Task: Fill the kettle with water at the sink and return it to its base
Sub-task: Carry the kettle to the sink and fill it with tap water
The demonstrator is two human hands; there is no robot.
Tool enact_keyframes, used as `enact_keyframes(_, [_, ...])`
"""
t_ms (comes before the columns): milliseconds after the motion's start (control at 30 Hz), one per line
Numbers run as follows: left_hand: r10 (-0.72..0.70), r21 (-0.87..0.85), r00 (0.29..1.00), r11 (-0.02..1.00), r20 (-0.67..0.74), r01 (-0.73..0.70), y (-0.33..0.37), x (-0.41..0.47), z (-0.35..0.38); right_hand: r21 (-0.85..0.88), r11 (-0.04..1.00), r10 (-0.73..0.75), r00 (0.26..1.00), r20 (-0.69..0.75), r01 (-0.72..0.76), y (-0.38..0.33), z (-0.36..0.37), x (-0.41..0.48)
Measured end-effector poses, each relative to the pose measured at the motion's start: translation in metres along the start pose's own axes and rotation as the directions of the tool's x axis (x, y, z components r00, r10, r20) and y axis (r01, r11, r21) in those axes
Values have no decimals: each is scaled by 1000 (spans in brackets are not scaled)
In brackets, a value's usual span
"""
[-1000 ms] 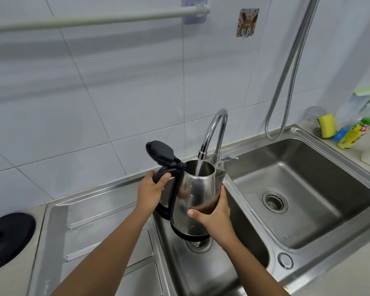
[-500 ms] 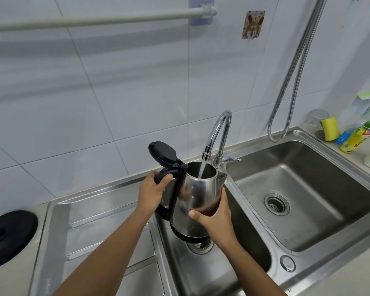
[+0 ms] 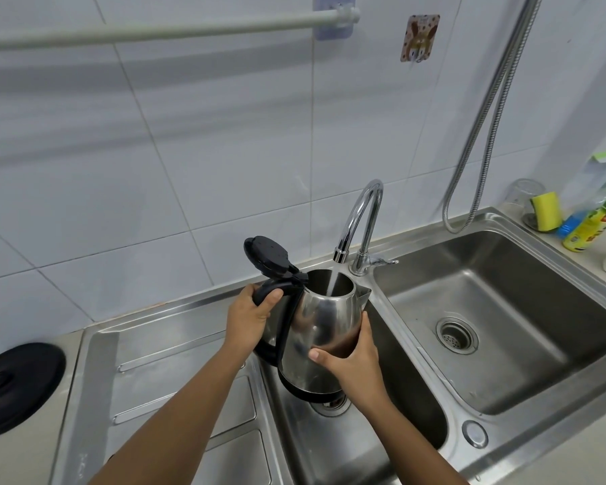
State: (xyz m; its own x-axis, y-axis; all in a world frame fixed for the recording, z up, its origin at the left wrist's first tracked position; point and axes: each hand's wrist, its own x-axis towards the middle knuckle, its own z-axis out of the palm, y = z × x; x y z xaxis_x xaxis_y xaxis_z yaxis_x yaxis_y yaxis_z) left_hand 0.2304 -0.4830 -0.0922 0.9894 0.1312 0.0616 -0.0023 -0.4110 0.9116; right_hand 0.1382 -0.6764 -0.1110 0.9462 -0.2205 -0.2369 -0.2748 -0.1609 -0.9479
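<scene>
Steel kettle [image 3: 321,330] held over left sink basin [image 3: 382,460] under chrome gooseneck tap [image 3: 361,218], water [image 3: 333,283] streaming in, black lid [image 3: 266,255] flipped up. Left hand [image 3: 249,318] wrapped round black handle; right hand [image 3: 354,362] cupped vs. body. Round black base [image 3: 18,388] far left on counter. Yellow sponge [image 3: 544,211], bottle [image 3: 592,225] far right, label illegible.

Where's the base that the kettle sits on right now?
In the head view the round black base lies at the far left on the counter, beside the sink's draining board, well left of the kettle held under the tap.
</scene>
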Motion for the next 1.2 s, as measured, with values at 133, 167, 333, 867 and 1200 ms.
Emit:
enact_keyframes(133, [-6,7,1000,1000,-8,6,-1,-1,-1,-1,1000,7,1000,12,-7,-1,0,0])
enact_keyframes(167, [-6,12,1000,1000,-9,6,-1,-1,-1,-3,1000,7,1000,13,-7,-1,0,-1])
enact_keyframes(333, [-13,22,1000,1000,-12,14,1,-3,-3,-12,1000,6,1000,25,-6,-2,0,-3])
enact_keyframes(867, [8,8,1000,1000,-8,-8,4,-7,-3,-19,1000,6,1000,24,-6,-6,-2,-8])
enact_keyframes(1200, [-6,-1,1000,1000,-3,6,-2,-6,-3,-17,1000,10,999,34,-9,-6,-1,-8])
